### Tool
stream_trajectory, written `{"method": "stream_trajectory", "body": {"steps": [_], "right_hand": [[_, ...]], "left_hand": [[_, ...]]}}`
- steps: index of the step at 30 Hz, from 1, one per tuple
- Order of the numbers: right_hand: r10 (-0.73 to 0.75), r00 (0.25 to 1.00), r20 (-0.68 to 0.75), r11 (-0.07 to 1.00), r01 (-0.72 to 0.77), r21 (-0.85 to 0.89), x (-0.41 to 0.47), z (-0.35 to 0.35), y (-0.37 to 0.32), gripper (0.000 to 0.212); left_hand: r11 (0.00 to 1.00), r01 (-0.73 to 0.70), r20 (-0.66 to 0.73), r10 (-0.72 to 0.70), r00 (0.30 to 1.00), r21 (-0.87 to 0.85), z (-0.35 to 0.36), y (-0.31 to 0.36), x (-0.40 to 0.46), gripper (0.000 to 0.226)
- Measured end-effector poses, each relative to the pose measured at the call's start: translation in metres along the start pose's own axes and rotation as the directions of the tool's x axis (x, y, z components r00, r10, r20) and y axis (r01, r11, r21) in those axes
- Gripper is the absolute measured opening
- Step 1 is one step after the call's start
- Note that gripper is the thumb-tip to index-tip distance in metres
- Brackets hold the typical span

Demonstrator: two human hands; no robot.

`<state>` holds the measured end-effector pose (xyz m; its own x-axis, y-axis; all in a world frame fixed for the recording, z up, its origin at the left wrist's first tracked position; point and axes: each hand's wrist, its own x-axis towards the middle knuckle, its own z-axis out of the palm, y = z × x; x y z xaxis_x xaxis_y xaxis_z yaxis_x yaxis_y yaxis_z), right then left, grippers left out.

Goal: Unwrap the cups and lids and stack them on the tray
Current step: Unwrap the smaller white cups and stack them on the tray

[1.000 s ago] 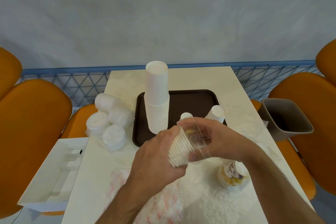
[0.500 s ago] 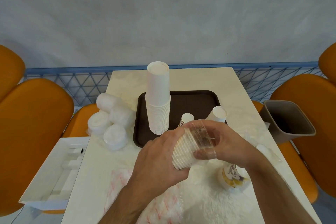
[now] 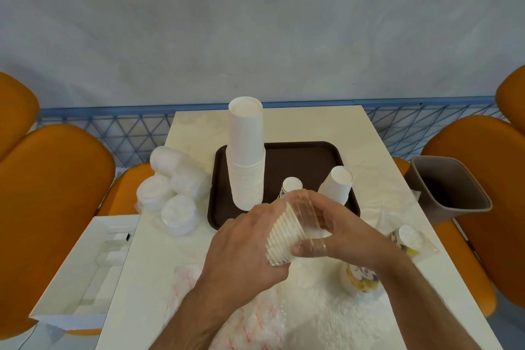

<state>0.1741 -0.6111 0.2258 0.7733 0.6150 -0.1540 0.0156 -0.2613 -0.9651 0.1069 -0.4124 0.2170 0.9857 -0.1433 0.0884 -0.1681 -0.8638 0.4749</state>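
Head view: sleeve of nested paper cups (image 3: 287,231) held in air just in front of brown tray (image 3: 309,156), over worktop (image 3: 159,258). Light, crushable, film wrap slippery; best held round ribbed rims. Left hand (image 3: 241,247) curled round rim end; right hand (image 3: 341,231) fingers gripping clear film (image 3: 305,209) at other end.

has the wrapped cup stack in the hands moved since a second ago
Yes, slightly: the wrapped cup stack has lifted toward the tray, now overlapping its near edge.

café seating, orange chairs (image 3: 54,196), serving tray (image 3: 301,156)
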Motion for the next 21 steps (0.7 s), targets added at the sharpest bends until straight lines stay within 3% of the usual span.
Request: {"method": "stream_trajectory", "body": {"steps": [10, 14, 16, 19, 21], "right_hand": [[-0.045, 0.996, -0.076, 0.999, 0.046, 0.015, -0.004, -0.012, 0.001, 0.055], [0.01, 0.99, -0.141, 0.994, 0.005, 0.105, -0.011, -0.029, 0.005, 0.064], [0.048, 0.992, -0.121, 0.999, -0.048, 0.004, -0.012, -0.032, 0.005, 0.063], [0.085, 0.994, -0.072, 0.949, -0.103, -0.299, -0.008, -0.026, 0.001, 0.064], [0.073, 0.995, -0.071, 0.925, -0.094, -0.368, -0.003, -0.018, 0.001, 0.064]], "left_hand": [[0.998, -0.048, -0.068, 0.045, 0.997, -0.045, 0.002, -0.004, -0.003, 0.074], [0.993, 0.006, -0.105, -0.019, 0.994, -0.115, -0.001, -0.014, -0.003, 0.069], [0.986, 0.036, -0.109, -0.054, 0.993, -0.163, -0.002, -0.017, -0.002, 0.071], [0.968, 0.046, -0.139, -0.083, 0.987, -0.248, -0.002, -0.015, 0.0, 0.077], [0.957, 0.038, -0.149, -0.084, 0.985, -0.288, 0.0, -0.011, 0.001, 0.081]]}}
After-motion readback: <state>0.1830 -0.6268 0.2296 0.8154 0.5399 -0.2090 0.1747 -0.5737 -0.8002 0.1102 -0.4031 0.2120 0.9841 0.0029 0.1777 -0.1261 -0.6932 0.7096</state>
